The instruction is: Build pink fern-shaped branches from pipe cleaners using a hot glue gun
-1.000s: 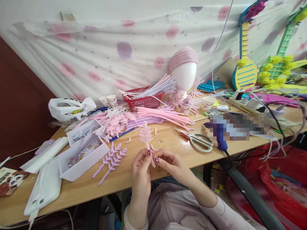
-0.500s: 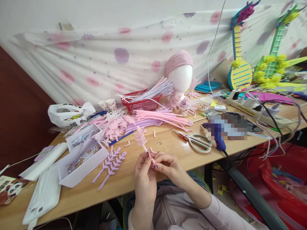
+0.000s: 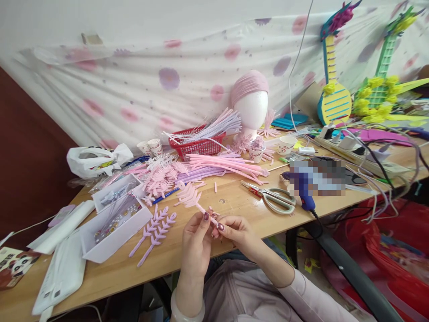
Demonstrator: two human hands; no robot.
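Note:
Between my two hands is a pink pipe-cleaner sprig [image 3: 189, 195], its leafy end pointing up and to the left over the table. My left hand [image 3: 195, 243] pinches its stem between thumb and fingertips. Just to the right, my right hand [image 3: 238, 233] grips the lower end of the same stem; the exact tip is partly covered by the fingers. Two purple pipe-cleaner sprigs [image 3: 157, 232] lie flat left of my hands. Behind them is a pile of pink leafy pieces [image 3: 164, 176], with a blue pen [image 3: 170, 195] partly beneath it.
Scissors [image 3: 273, 197] and a purple glue gun [image 3: 304, 190] with its cord lie to the right. Bundled pink pipe cleaners [image 3: 224, 165], a red basket [image 3: 201, 146] and a foam head [image 3: 254, 109] stand behind. A white box [image 3: 114, 228] holds beads at left.
The pink sprig has tipped from nearly upright to slanting left. My left hand has shifted slightly left, and both hands still hold the stem.

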